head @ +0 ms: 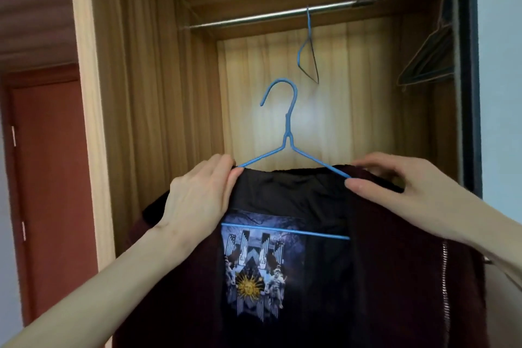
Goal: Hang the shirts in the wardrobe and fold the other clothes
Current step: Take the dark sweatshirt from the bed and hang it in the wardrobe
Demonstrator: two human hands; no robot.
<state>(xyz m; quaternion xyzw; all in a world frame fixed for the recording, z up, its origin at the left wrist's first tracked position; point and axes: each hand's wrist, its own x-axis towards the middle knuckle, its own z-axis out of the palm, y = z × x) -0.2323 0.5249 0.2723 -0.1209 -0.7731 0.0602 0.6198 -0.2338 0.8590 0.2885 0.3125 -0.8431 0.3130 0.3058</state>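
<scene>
A dark maroon zip jacket (395, 277) with a black lining and a printed patch inside hangs on a blue wire hanger (288, 133), held up in front of the open wardrobe. My left hand (197, 198) grips the jacket's left shoulder over the hanger's arm. My right hand (401, 181) pinches the right shoulder at the hanger's other arm. The hook points up and left, well below the metal rail (254, 17). The hanger's lower bar crosses the lining; its ends are hidden under the fabric.
An empty blue wire hanger (308, 45) hangs from the rail near its middle. Several dark hangers (426, 62) hang at the right end. Wooden wardrobe walls (147, 93) frame the opening, and a red door (53, 192) stands at the left.
</scene>
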